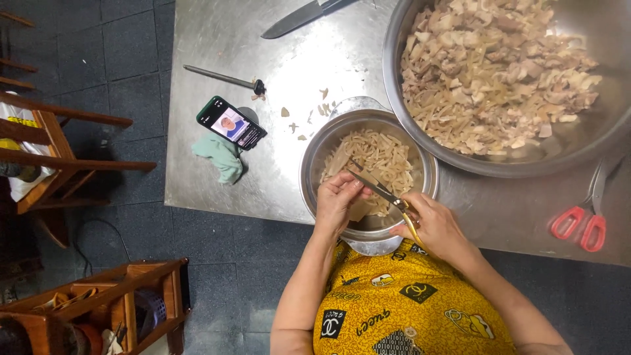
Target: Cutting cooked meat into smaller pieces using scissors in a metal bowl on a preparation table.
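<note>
I am pinching a pale, flat strip of meat (360,209) over the small round steel bowl (315,161) at the near edge of the steel surface (217,131), left hand (336,204) fingers clamped on it. My right hand (435,227) is gripping yellow-handled scissors (384,192) (blades parted), which I am keeping clear of my fingertips.

A food-preparation area in a plain kitchen, home or small eatery.

A bare stainless-steel worktable (217,171) over dark grey floor tiles (98,52) carries a huge steel basin (591,141) heaped with pale cut strips, a smaller steel bowl (314,164) of the same, a long kitchen knife (299,16), a sharpening steel (220,77) and red-handled scissors (582,227). Wooden chairs (59,151) and a wooden rack (131,289) stand beside it.
</note>
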